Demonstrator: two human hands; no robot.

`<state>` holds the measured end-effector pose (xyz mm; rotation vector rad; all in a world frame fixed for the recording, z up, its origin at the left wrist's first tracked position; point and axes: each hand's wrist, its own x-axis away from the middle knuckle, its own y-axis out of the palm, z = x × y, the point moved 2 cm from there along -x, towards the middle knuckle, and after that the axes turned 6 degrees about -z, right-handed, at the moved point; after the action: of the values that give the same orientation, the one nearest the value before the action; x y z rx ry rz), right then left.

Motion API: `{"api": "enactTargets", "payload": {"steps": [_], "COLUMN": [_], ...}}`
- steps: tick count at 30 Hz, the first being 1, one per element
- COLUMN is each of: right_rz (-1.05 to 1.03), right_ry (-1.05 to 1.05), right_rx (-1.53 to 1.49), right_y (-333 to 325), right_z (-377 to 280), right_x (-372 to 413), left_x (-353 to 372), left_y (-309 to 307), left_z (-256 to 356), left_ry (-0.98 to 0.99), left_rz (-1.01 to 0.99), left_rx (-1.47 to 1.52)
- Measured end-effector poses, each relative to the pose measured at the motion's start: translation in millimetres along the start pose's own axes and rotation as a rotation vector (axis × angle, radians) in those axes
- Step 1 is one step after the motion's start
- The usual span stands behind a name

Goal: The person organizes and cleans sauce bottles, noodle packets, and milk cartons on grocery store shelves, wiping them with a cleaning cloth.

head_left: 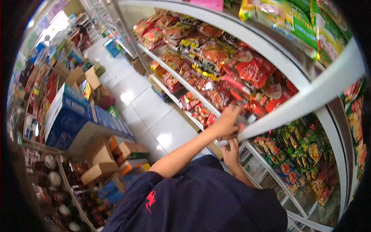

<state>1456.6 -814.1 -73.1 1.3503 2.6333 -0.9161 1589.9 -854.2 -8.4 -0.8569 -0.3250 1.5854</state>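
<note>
My left hand (230,118) reaches across to the front edge of the shelf, beside the white upright post (278,112). Its fingers are curled and slightly blurred, around something small that I cannot make out. Just below it, my right hand (231,152) is bent upward with thumb and fingers closed at the same shelf edge; what they grip is mostly hidden. Red noodle packets (255,67) lie heaped on the shelf beyond my left hand. Green noodle packets (305,150) stand to the right of the post.
More red packets (201,114) fill a lower shelf. Green and yellow bags (286,23) sit above. Across the tiled aisle (147,104) stand a large blue carton (77,116), open cardboard boxes (100,164) and shelves of bottles (54,179). A person (82,36) is far down the aisle.
</note>
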Motion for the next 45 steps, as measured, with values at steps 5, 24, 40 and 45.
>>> {"api": "enactTargets", "payload": {"steps": [5, 24, 40, 45], "right_rz": [0.200, 0.348, 0.017, 0.088], "right_ry": [-0.005, 0.483, 0.011, -0.043], "right_rx": [0.010, 0.656, 0.361, 0.595], "right_y": [20, 73, 200, 307], "right_z": [-20, -5, -86, -105], "right_x": [-23, -91, -255, -382], "left_x": [3, -7, -54, -54], "left_y": [16, -197, -314, -329], "left_z": [-49, -261, -382, -409], "left_ry": [0.026, -0.297, -0.374, -0.289], "left_rz": [-0.216, 0.016, 0.023, -0.097], "left_rx": [-0.294, -0.507, -0.392, 0.029]}}
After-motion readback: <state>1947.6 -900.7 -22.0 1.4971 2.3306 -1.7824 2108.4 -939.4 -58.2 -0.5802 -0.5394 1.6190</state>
